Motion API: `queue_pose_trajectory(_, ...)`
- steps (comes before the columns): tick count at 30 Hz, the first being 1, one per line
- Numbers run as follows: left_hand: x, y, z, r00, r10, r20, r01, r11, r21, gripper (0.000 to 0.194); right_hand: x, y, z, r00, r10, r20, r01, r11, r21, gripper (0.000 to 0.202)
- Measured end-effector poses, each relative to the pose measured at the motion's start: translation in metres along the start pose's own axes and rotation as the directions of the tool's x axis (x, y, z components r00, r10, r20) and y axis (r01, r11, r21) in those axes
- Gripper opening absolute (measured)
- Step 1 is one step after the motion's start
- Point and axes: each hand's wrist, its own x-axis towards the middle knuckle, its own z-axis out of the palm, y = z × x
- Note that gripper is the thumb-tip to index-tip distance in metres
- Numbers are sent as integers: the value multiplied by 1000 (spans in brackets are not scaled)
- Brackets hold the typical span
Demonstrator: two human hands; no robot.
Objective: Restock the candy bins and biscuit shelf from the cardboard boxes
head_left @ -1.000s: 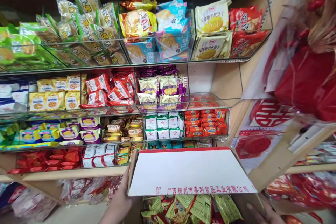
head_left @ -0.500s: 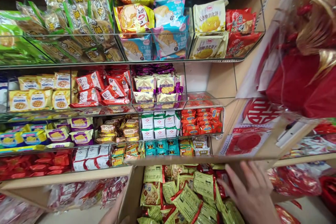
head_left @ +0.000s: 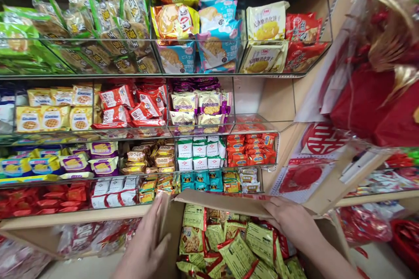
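Note:
An uncapped cardboard box (head_left: pixel 222 202) full of yellow-green and red snack packets (head_left: pixel 240 255) stands at the bottom middle. Along its left side is my left hand (head_left: pixel 149 235), upright, fingers stretched and thumb apart, its palm toward the box wall. My right hand (head_left: pixel 286 218) reaches in from the lower right and lies over the raised far flap near its right end. Its fingertips are bent over the flap's edge, and part of them is hidden.
Clear-fronted shelves (head_left: pixel 196 128) of wrapped biscuits and snacks rise behind the box. Red decorations (head_left: pixel 369 100) in plastic hang at the right. Bagged goods (head_left: pixel 81 237) lie under the shelf at the left, and a red basket (head_left: pixel 406 233) stands at the lower right.
My left hand has risen into view beside the box. My right hand has moved left onto the far flap, which now tilts differently. The view has shifted slightly.

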Motion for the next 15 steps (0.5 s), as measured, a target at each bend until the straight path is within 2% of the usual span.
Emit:
queue_pose_trajectory(1,19,10,-9,993,115,-30,-112,991,66,68,1,-1,-2,1000,3,-6,-3,1000,-5,16)
queue_pose_trajectory(2,39,22,-16,974,226,-11,-224,968,110,64,3,-2,-3,1000,7,-5,-7,1000,-10,15)
queue_pose_trajectory(3,59,33,-21,948,309,80,-318,939,132,60,5,-3,-4,1000,13,-2,-13,1000,-14,14)
queue_pose_trajectory(4,76,44,-23,921,345,181,-370,921,126,59,7,-4,-5,1000,18,-1,-18,1000,-17,12)
queue_pose_trajectory(7,112,66,-17,824,342,452,-421,903,85,58,10,-2,-5,998,51,-22,-51,999,-9,9)
queue_pose_trajectory(9,121,69,-9,790,327,519,-429,899,87,62,2,5,-4,993,94,-65,-94,996,2,15)
queue_pose_trajectory(11,124,64,-3,799,310,515,-420,901,110,61,-19,16,3,961,197,-193,-198,980,15,26)
queue_pose_trajectory(12,124,60,-1,809,295,508,-408,905,125,59,-35,22,9,917,286,-277,-285,957,44,33)
queue_pose_trajectory(13,124,56,1,817,278,505,-395,908,139,58,-54,27,16,846,393,-359,-381,918,107,42)
queue_pose_trajectory(14,125,53,2,824,262,503,-382,912,151,57,-75,30,24,757,532,-378,-490,846,211,49)
queue_pose_trajectory(15,126,50,2,830,249,500,-371,915,159,56,-96,32,33,661,673,-332,-566,738,368,59)
